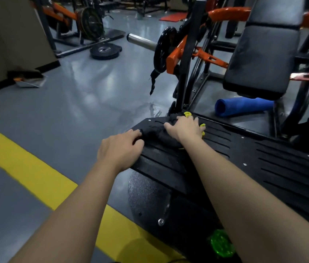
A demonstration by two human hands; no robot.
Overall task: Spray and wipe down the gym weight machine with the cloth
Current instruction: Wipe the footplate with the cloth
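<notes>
Ribbed black footplate (263, 158), cloth (155, 132) under right hand (185, 127), grey floor (74, 95) (yellow stripe (26, 164))

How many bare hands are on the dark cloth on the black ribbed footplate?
2. The left hand touches the near edge of the dark cloth with its fingertips; the right hand presses on top of it, on the black ribbed footplate.
</notes>
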